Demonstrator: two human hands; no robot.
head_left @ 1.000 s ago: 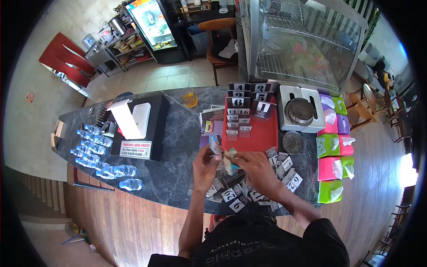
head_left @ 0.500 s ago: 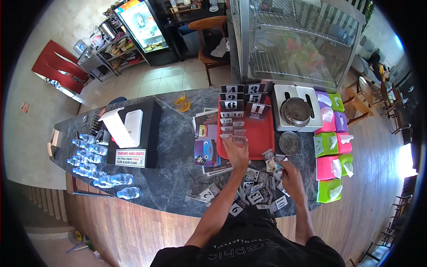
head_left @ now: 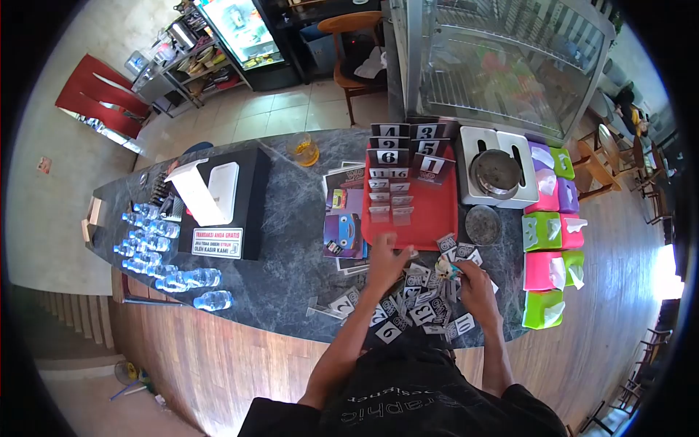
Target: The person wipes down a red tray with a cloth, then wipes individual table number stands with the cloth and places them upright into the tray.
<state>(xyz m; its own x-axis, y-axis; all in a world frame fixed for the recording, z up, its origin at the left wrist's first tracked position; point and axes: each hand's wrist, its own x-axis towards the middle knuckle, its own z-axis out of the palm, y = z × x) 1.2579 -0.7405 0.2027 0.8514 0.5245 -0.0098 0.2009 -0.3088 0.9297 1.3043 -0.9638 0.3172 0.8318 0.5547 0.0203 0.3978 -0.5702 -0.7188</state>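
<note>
On the red tray (head_left: 429,218) number signs stand in rows, with the large sign 1 (head_left: 431,169) at the right and smaller signs (head_left: 391,213) lower down. My left hand (head_left: 386,262) is at the tray's near edge, fingers apart, with no sign held between them. My right hand (head_left: 473,282) is closed on a small crumpled cloth (head_left: 445,267) in white, yellow and teal. Beneath and between both hands lies a loose pile of number signs (head_left: 422,313), among them 13, 10 and 9.
Left of the tray are printed menus (head_left: 344,226), a glass of amber drink (head_left: 304,151), a black stand (head_left: 251,197) and several water bottles (head_left: 212,300). To the right stand a metal ashtray (head_left: 483,225), a white box (head_left: 466,164) and tissue boxes (head_left: 542,271). A glass cabinet (head_left: 502,73) rises behind.
My left hand has let go of a small sign in the tray's lowest row and moved back towards me, its fingers spreading. My right hand still holds the cloth. The view has shifted slightly.
</note>
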